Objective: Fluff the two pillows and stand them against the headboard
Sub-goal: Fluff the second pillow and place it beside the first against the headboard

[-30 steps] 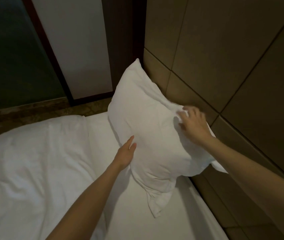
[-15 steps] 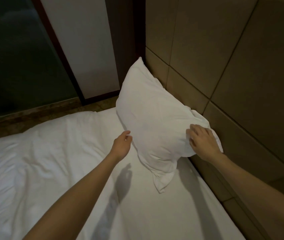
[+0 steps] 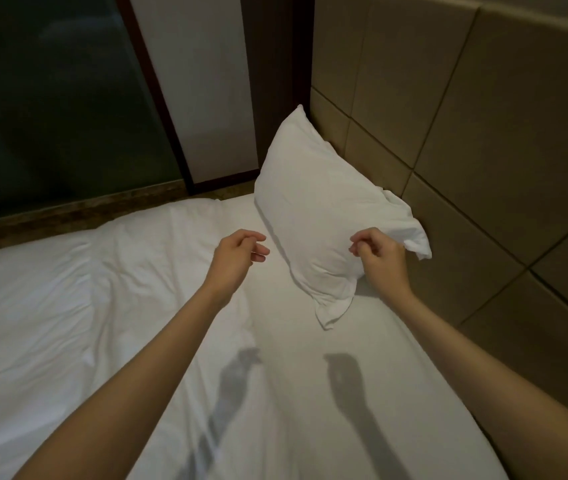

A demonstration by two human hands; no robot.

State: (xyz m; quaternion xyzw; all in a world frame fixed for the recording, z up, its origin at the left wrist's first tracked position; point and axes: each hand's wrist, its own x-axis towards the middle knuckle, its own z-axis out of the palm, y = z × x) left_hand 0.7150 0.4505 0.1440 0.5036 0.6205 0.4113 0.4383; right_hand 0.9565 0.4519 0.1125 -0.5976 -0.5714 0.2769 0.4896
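Observation:
One white pillow [image 3: 313, 206] leans upright against the tan padded headboard [image 3: 483, 161] at the far end of the bed. My left hand [image 3: 237, 254] hovers above the sheet just left of the pillow, fingers loosely curled, holding nothing. My right hand [image 3: 379, 254] hangs in front of the pillow's near right corner, fingers curled, apart from the fabric as far as I can see. A second pillow is not in view.
The white sheet [image 3: 275, 375] covers the mattress, with a rumpled white duvet [image 3: 50, 289] to the left. Beyond the bed are a dark glass panel [image 3: 50, 98], a stone ledge [image 3: 78, 213] and a white wall strip [image 3: 199, 81].
Both hands have come off the pillow and drawn back toward me. The pillow now stands by itself against the headboard.

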